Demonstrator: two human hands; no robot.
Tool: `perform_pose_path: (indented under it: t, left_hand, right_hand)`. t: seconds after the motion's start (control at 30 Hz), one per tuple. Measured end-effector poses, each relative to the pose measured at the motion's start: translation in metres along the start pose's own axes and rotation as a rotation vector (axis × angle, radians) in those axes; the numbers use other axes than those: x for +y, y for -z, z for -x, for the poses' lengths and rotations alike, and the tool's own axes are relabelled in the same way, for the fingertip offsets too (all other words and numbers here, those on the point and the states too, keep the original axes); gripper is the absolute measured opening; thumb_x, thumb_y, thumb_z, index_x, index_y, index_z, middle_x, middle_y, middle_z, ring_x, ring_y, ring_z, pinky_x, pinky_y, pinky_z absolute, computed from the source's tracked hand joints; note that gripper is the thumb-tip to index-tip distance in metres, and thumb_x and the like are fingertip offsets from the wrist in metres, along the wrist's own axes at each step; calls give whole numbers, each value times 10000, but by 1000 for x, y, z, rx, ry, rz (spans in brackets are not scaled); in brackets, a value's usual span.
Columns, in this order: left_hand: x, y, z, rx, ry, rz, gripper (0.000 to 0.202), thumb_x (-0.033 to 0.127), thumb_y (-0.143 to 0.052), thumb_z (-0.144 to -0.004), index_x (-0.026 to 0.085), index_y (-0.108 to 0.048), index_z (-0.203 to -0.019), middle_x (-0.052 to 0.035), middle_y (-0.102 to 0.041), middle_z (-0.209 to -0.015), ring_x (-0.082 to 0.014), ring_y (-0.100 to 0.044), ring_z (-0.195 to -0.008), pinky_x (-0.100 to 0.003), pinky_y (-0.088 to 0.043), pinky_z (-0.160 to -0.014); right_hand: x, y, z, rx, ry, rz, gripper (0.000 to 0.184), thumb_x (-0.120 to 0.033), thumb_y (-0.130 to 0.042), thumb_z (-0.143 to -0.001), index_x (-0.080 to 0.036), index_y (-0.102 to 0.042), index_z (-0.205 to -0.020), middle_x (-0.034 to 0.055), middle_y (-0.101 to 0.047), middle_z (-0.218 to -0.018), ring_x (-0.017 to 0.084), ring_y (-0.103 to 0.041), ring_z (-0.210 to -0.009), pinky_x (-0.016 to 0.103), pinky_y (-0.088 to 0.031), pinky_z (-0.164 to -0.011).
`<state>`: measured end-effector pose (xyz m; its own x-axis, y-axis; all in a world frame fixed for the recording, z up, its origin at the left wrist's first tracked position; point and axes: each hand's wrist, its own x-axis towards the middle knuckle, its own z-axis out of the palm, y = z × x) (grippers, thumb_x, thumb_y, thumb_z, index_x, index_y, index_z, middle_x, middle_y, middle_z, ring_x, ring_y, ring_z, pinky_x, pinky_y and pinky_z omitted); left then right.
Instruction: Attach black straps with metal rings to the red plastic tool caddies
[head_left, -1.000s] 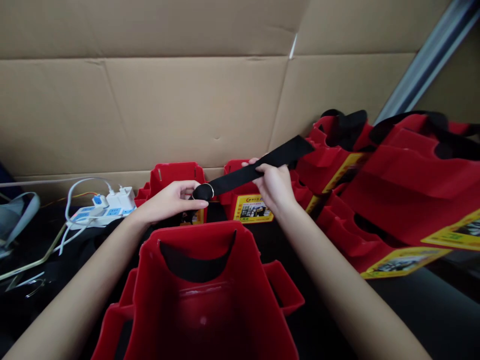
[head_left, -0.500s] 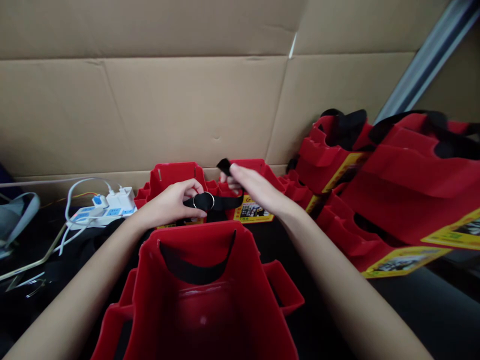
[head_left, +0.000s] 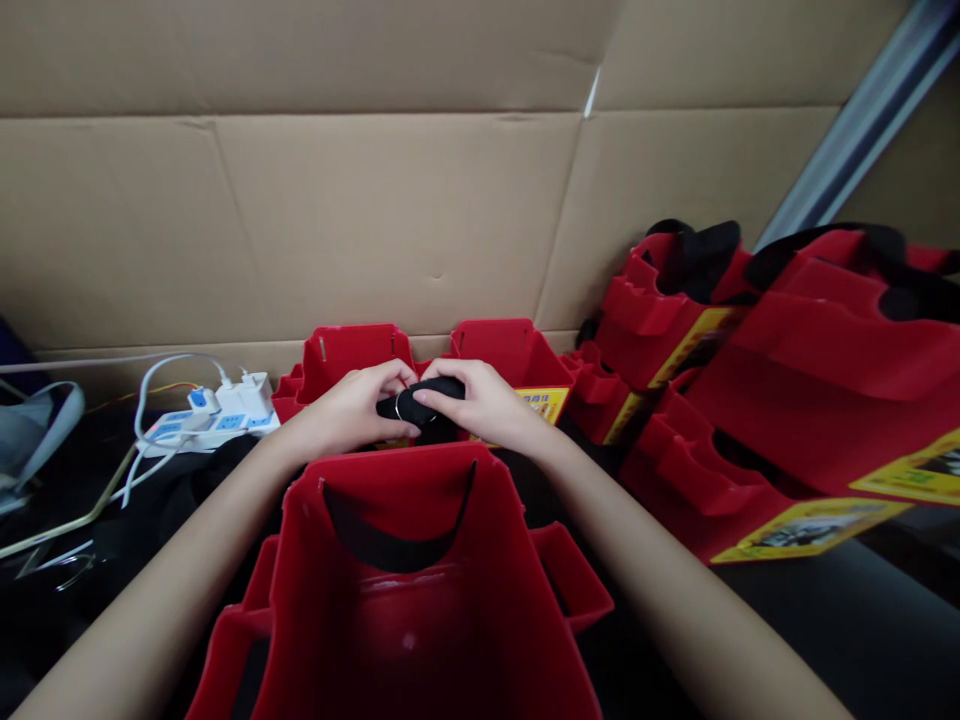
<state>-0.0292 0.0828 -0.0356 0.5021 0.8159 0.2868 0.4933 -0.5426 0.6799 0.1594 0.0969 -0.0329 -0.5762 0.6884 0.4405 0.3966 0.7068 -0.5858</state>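
My left hand [head_left: 352,412] and my right hand [head_left: 480,402] meet just beyond the far rim of an open red bag [head_left: 420,590] that stands in front of me. Both pinch a black strap [head_left: 421,402], folded into a small bundle with a metal ring at its left end. The left fingers hold the ring end. The right fingers curl over the folded webbing. A black handle strap [head_left: 390,540] hangs across the inside of the red bag.
Two more red bags [head_left: 517,355] stand behind the hands against a cardboard wall [head_left: 375,200]. Several finished red bags with yellow labels [head_left: 795,380] lie piled on the right. A white power strip with chargers and cables [head_left: 210,415] sits at the left.
The black strap was stretched out to the upper right a second ago. My right hand has folded it in and come left to meet my left hand, bundling the strap.
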Motion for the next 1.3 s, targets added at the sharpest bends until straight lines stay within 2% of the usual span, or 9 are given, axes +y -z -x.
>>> perform_pose_path:
  t: [0.3,0.43,0.53,0.6,0.67,0.87,1.03,1.13,1.3]
  left_hand:
    - [8,-2,1,44,2,-74,367,230,-689,-652,210,-431,-911,-60,-662,-928,-229,-624,-897,-360,-463,-767]
    - [8,-1,2,43,-29,-89,455,279,-697,-670,211,-444,-1042,-63,-644,-987,-211,-611,-902,-353,-467,-786]
    - [11,3,3,243,-99,-181,454,329,-685,-689,200,-477,-1071,-72,-609,-1071,-199,-584,-941,-330,-456,-820]
    - [14,5,4,402,-119,-255,276,318,-606,-758,181,-536,-988,-58,-628,-991,-183,-585,-895,-295,-453,-785]
    - [17,6,5,442,-87,-290,143,275,-521,-807,169,-582,-880,-37,-655,-848,-164,-596,-778,-262,-450,-705]
    - [21,6,6,246,-1,-331,184,285,-516,-801,179,-665,-795,-23,-695,-764,-166,-606,-688,-250,-425,-631]
    - [16,6,4,107,40,-23,242,333,-507,-819,154,-663,-861,-48,-689,-858,-172,-603,-765,-260,-442,-679]
    - [15,4,3,86,59,120,235,342,-570,-785,140,-659,-866,-49,-680,-852,-164,-598,-761,-259,-444,-689]
    - [14,2,3,128,93,265,260,385,-636,-736,140,-659,-820,-23,-663,-742,-124,-574,-648,-223,-429,-610]
  right_hand:
    - [8,-10,-2,-97,10,-251,124,-255,-579,-774,-182,-484,-742,0,-557,-834,138,-538,-828,284,-412,-769]
    - [11,-9,-3,5,-76,-298,185,-240,-643,-708,-182,-474,-756,-21,-519,-746,125,-535,-739,272,-449,-690]
    - [8,-8,-4,90,-137,-412,277,-233,-661,-684,-197,-544,-933,-18,-523,-741,122,-530,-693,251,-483,-581]
    - [6,-8,-5,126,-160,-526,317,-245,-655,-689,-206,-579,-994,12,-565,-831,138,-553,-750,247,-515,-544]
    - [4,-8,-5,162,-177,-620,255,-250,-658,-684,-194,-617,-929,28,-586,-900,149,-568,-813,251,-548,-564]
    - [2,-15,-5,195,-191,-715,140,-206,-662,-668,-178,-603,-791,2,-572,-823,119,-569,-764,251,-564,-611]
    - [-1,-17,-5,219,-180,-737,106,-161,-631,-668,-182,-540,-718,-19,-494,-754,104,-531,-699,266,-569,-580]
    - [-2,-18,-5,252,-175,-744,103,-152,-606,-677,-181,-508,-693,-23,-464,-738,96,-510,-665,280,-571,-569]
    - [-3,-17,-5,171,-141,-731,120,-163,-608,-690,-194,-503,-739,-29,-436,-744,97,-497,-681,299,-573,-598]
